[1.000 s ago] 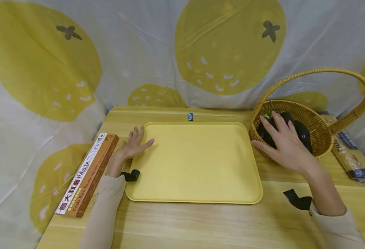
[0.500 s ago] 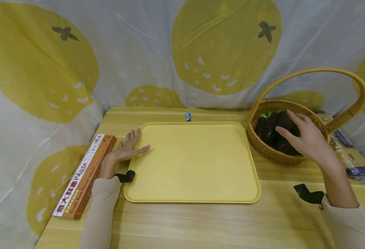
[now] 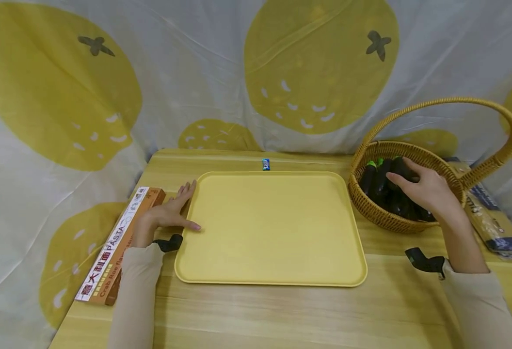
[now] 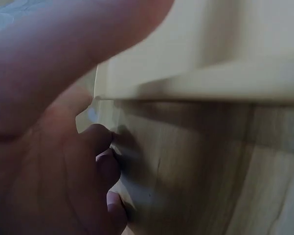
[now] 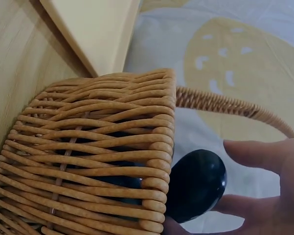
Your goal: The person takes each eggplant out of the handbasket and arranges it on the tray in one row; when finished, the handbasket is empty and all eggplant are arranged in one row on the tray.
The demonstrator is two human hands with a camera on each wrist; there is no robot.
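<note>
My right hand [image 3: 430,191] is in the wicker basket [image 3: 384,218], with thumb and fingers curled round a dark eggplant [image 3: 400,167]. That eggplant's rounded end [image 5: 198,183] shows beyond the basket rim in the right wrist view; the fingers partly hide the rest. More dark eggplants [image 3: 380,179] with green caps lie in the basket beside and below it. At the left edge of a yellow tray [image 3: 273,232], my left hand [image 3: 168,213] is spread, its thumb over the rim and its other fingers along the table outside.
A pasta box [image 3: 116,247] lies left of the left hand. Behind the tray is a small blue packet [image 3: 266,164]. Right of the basket lies a plastic-wrapped package [image 3: 496,223]. The basket's tall handle [image 3: 452,100] arches above it, and a lemon-print cloth [image 3: 203,72] hangs behind the table.
My right hand moved right over the eggplants, then its fingers closed round one. The left hand slid slightly left and its thumb came nearer along the tray's edge.
</note>
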